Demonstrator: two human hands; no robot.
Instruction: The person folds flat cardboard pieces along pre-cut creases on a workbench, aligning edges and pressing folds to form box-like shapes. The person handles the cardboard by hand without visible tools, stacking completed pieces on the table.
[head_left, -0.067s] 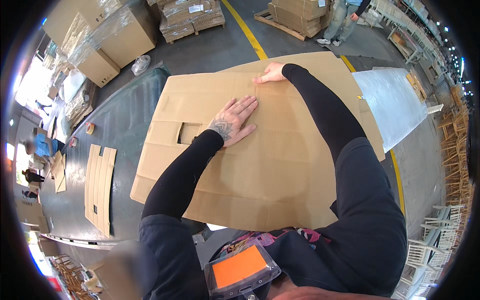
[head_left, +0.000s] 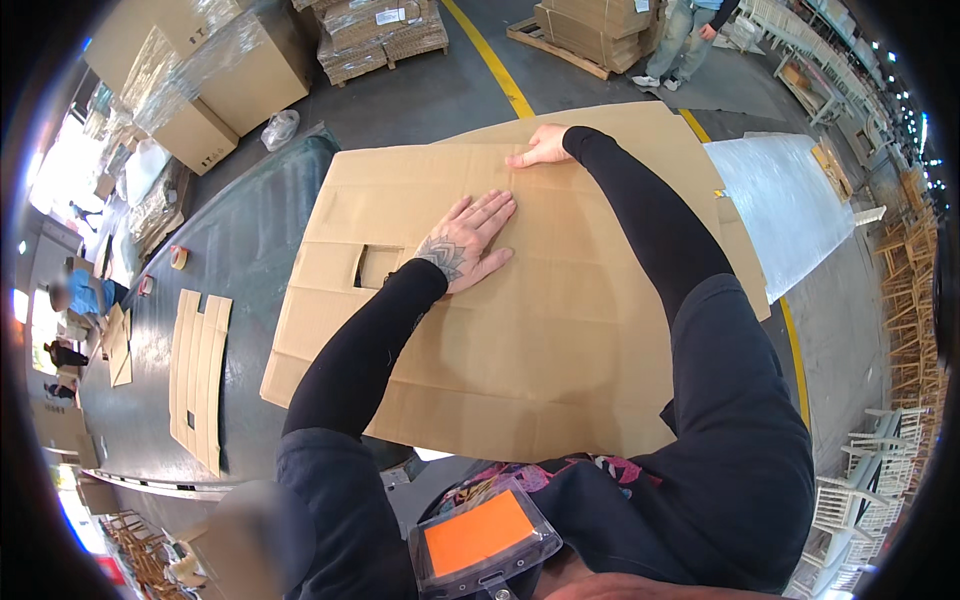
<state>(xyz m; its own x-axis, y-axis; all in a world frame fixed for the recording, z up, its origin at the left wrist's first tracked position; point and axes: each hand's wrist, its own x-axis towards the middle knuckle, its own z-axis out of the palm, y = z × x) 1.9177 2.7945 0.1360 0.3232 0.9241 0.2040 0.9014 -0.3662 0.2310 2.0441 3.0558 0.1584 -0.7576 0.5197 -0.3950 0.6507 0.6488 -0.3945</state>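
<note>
A large creased cardboard sheet lies in front of me, with a square cutout in its left part. My left hand rests flat on its middle, fingers stretched out and thumb apart. At the sheet's far edge is my right hand, its thumb side pressed on the board and its other fingers curled, partly hidden. Another piece of cardboard shows beneath or behind it, at the far right.
The dark green table extends left, bearing a slotted cardboard strip and tape rolls. Plastic-covered sheeting lies right. Wrapped boxes, loaded pallets and a standing person are beyond; white chairs stand lower right.
</note>
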